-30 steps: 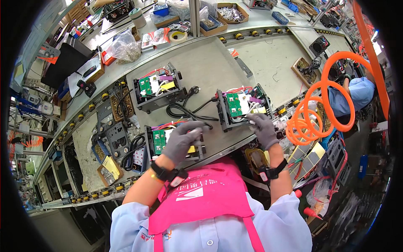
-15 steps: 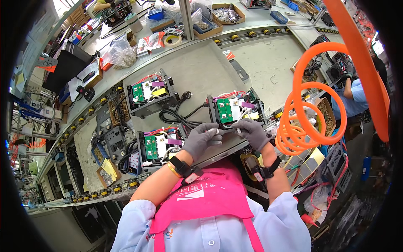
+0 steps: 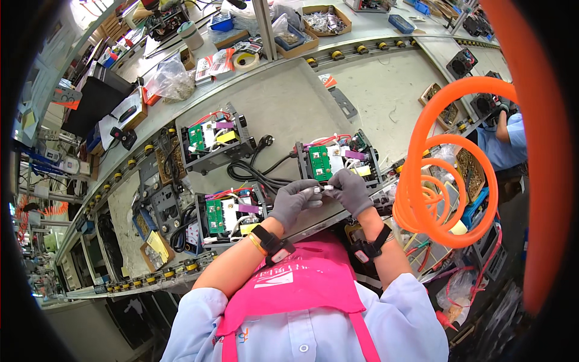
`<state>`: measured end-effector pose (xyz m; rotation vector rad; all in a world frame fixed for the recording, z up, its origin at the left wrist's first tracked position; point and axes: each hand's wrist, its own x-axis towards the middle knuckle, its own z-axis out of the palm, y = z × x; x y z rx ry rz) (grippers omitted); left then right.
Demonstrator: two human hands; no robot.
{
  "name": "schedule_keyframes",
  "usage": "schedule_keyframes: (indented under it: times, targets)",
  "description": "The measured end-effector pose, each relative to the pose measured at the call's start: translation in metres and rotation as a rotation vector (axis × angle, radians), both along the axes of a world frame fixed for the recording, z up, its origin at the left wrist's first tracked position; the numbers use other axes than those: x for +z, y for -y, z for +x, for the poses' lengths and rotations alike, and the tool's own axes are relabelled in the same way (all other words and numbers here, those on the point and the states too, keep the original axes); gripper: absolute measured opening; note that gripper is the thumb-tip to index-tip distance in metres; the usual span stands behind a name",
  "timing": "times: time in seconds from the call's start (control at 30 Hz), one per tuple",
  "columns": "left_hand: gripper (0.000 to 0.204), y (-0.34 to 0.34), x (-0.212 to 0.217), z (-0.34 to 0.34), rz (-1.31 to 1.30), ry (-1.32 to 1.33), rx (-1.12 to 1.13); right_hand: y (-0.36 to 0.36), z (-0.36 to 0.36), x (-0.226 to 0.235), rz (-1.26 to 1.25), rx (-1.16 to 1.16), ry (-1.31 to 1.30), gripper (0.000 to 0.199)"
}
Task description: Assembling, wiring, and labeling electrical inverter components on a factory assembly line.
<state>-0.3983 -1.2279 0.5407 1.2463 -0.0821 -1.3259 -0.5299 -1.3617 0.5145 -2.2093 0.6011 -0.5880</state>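
Note:
My left hand (image 3: 293, 204) and my right hand (image 3: 350, 192), both in grey gloves, meet low in front of an open device chassis (image 3: 339, 158) with a green circuit board. Closed in a pinch, the left fingers hold a small white connector (image 3: 316, 189). Close beside it, the right fingers pinch another white connector (image 3: 328, 187); whether the two touch, I cannot tell. A black power cord (image 3: 256, 172) lies coiled left of this chassis. Two similar chassis stand nearby, one at the upper left (image 3: 216, 142) and one by my left wrist (image 3: 232, 212).
A coiled orange hose (image 3: 449, 235) hangs large on the right. Boxes of small parts (image 3: 172, 158) and dark metal panels (image 3: 163, 205) lie on the left. Rollers (image 3: 338, 53) line the grey bench (image 3: 283, 90). Another person's blue sleeve (image 3: 512, 136) shows at far right.
My right hand has moved left, bringing its connector close to the one in my left hand. The orange hose has swung, and its thick strand hangs further right.

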Motion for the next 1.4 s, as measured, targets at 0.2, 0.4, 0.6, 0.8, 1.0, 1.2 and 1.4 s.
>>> schedule_keyframes:
  times: [0.2, 0.4, 0.6, 0.8, 1.0, 1.2, 1.4]
  targets:
    - [0.023, 0.004, -0.005, 0.002, -0.087, -0.079, -0.021, 0.000, 0.002, 0.005, 0.007, 0.003, -0.074, 0.027]
    - [0.021, 0.008, -0.005, 0.003, -0.082, -0.044, -0.029, 0.000, 0.001, 0.014, 0.086, 0.037, -0.180, 0.025]
    - [0.021, 0.006, -0.011, 0.006, -0.128, -0.023, -0.026, 0.002, 0.004, 0.009, 0.062, 0.002, -0.126, 0.026]
    - [0.022, 0.005, -0.005, 0.003, -0.156, -0.018, -0.013, 0.004, 0.002, 0.006, 0.113, -0.013, -0.128, 0.026]
    - [0.017, 0.004, -0.030, 0.002, -0.271, 0.473, -0.077, 0.004, 0.003, 0.008, 0.135, 0.005, -0.109, 0.027]
    - [0.017, 0.008, -0.025, -0.003, -0.254, 0.733, -0.055, 0.006, 0.004, 0.012, 0.117, 0.013, -0.159, 0.026]
    - [0.017, 0.008, -0.006, -0.010, -0.240, 0.927, -0.035, 0.007, 0.006, 0.019, 0.139, 0.036, -0.187, 0.026]
